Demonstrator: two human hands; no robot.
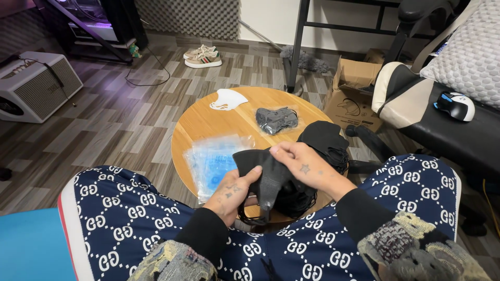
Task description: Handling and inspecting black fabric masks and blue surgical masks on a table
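Note:
Both my hands hold a black face mask [263,174] over the near edge of a small round wooden table [200,122]. My left hand [232,193] grips its lower side, with the ear loops dangling below. My right hand [307,165] pinches its upper edge. A pile of black masks [327,139] lies just behind my right hand. Left of the hands lies a stack of clear plastic bags [213,162]. Farther back sit a grey mask in a clear bag [276,120] and a white mask [228,99].
An open cardboard box [355,93] stands on the floor right of the table. A black and white chair [432,114] with a computer mouse [454,104] is at the right. A pair of sneakers [202,56] and a white speaker box [36,86] sit on the wooden floor.

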